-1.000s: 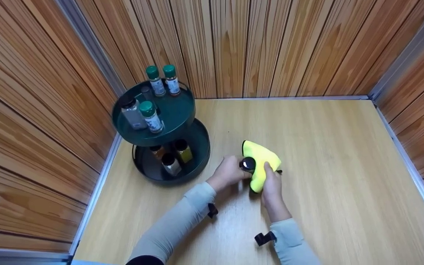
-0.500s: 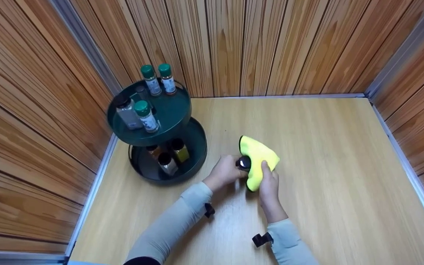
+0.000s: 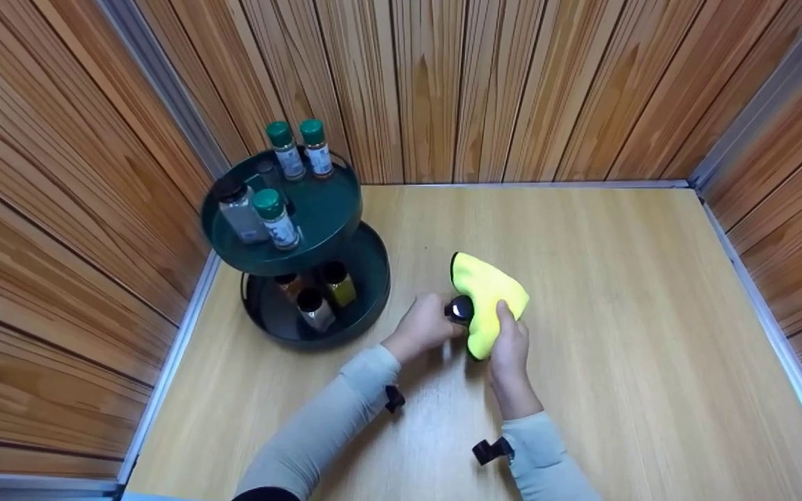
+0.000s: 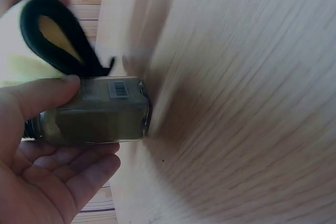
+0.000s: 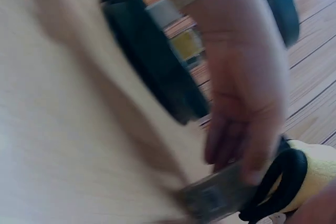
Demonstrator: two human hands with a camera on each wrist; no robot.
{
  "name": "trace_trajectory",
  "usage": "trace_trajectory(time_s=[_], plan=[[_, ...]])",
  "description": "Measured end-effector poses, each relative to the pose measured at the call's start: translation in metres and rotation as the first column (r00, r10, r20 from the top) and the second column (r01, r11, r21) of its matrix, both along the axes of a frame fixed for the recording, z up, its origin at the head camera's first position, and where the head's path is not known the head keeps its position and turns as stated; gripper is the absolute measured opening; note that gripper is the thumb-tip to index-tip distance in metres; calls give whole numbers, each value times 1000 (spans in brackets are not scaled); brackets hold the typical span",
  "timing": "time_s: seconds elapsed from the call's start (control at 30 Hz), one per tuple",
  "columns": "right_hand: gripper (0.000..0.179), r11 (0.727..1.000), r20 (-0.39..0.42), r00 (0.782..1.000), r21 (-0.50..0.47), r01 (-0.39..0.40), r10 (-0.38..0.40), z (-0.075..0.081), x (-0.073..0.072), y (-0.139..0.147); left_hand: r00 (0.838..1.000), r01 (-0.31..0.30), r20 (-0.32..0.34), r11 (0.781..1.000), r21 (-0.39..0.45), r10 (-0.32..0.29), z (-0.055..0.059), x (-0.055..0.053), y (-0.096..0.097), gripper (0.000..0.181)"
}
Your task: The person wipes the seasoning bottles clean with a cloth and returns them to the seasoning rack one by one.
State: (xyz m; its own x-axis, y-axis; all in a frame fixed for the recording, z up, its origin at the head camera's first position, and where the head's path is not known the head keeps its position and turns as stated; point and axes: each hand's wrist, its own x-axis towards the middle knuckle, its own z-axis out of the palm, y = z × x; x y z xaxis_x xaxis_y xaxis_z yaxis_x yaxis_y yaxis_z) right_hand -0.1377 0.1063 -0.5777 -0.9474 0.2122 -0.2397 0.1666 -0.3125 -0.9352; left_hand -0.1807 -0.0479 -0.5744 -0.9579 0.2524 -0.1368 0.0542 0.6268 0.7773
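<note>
My left hand [image 3: 423,327] grips a square glass spice jar [image 4: 100,116] with a black cap [image 3: 459,309]. In the left wrist view the thumb lies along one side of the jar and the fingers support the other; a barcode label shows near its base. The jar is on its side just above the table. A yellow cloth [image 3: 490,296] with black edging lies against the jar, and my right hand [image 3: 511,351] holds it, thumb on top. The fingers of that hand under the cloth are hidden.
A dark green two-tier round rack [image 3: 331,236] stands at the left. Its upper tier carries several jars, among them a green-capped jar [image 3: 277,221]; black-capped jars, one with yellowish contents [image 3: 340,285], stand below. Wood-panelled walls [image 3: 429,90] border the table [image 3: 617,292].
The head view has shifted slightly, so the rack and hands sit a little further left in it. The cloth has slid slightly toward the back wall; both hands keep their hold.
</note>
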Motion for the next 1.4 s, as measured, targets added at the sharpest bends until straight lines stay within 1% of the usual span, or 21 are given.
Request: trace_trajectory(time_s=[0.07, 0.13, 0.2, 0.23, 0.3, 0.37, 0.47, 0.53, 0.6, 0.7, 0.8, 0.9, 0.97, 1.07, 1.13, 1.17, 1.23, 1.3, 1.4], plan=[[43, 1000, 45, 999, 8, -7, 6, -10, -1, -1, 1000, 2, 3, 1000, 10, -2, 1, 0, 0, 39], [45, 1000, 96, 995, 6, -31, 30, -18, -3, 1, 1000, 5, 7, 1000, 22, -5, 2, 0, -1, 39], [46, 998, 121, 991, -43, -50, 55, -21, -8, 5, 1000, 9, -8, 999, 31, -8, 2, -1, -1, 38], [48, 996, 122, 991, -81, -48, 58, -20, -11, 8, 1000, 10, -14, 999, 34, -9, 3, -2, -1, 37], [50, 987, 101, 992, -150, -55, 71, -14, -15, 15, 999, 14, -39, 999, 33, -12, 3, -3, 0, 32], [50, 976, 53, 996, -206, -65, 78, -4, -19, 21, 997, 19, -71, 1000, 25, -17, 3, -5, 0, 29], [49, 967, -22, 994, -232, -108, 106, 8, -22, 29, 995, 18, -99, 1000, 13, -16, 3, -7, 2, 29], [45, 961, -48, 993, -251, -118, 110, 11, -24, 34, 995, 13, -97, 1000, 16, -12, 2, -7, 3, 34], [43, 957, -48, 993, -266, -113, 104, 11, -26, 39, 996, 10, -86, 1000, 29, -8, 1, -6, 4, 38], [40, 958, -21, 996, -271, -88, 86, 8, -26, 44, 999, 5, -52, 998, 69, -1, -2, -3, 5, 40], [39, 960, -5, 997, -268, -74, 76, 4, -24, 47, 999, -17, -27, 994, 110, 20, -6, 1, 4, 38], [39, 963, -6, 998, -260, -66, 66, 1, -21, 49, 998, -46, -24, 989, 142, 49, -11, 4, 4, 39], [40, 967, -9, 998, -249, -63, 63, 0, -19, 51, 997, -72, -17, 986, 151, 75, -13, 7, 5, 46], [43, 969, -13, 996, -230, -86, 85, 1, -16, 53, 993, -119, 4, 977, 179, 121, -15, 13, 8, 69], [44, 969, -11, 995, -226, -98, 98, 1, -15, 54, 987, -161, 4, 972, 173, 162, -16, 18, 12, 84], [44, 968, -12, 995, -229, -102, 102, 2, -15, 54, 982, -185, -6, 969, 164, 189, -16, 21, 15, 89], [45, 968, -13, 995, -230, -103, 103, 2, -14, 55, 968, -241, -37, 960, 142, 248, -17, 25, 21, 94], [45, 969, -9, 996, -233, -88, 88, 2, -14, 55, 947, -299, -90, 948, 106, 309, -19, 28, 27, 93], [45, 970, -7, 998, -233, -67, 67, 1, -14, 55, 910, -361, -192, 930, 75, 369, -22, 31, 33, 87]])
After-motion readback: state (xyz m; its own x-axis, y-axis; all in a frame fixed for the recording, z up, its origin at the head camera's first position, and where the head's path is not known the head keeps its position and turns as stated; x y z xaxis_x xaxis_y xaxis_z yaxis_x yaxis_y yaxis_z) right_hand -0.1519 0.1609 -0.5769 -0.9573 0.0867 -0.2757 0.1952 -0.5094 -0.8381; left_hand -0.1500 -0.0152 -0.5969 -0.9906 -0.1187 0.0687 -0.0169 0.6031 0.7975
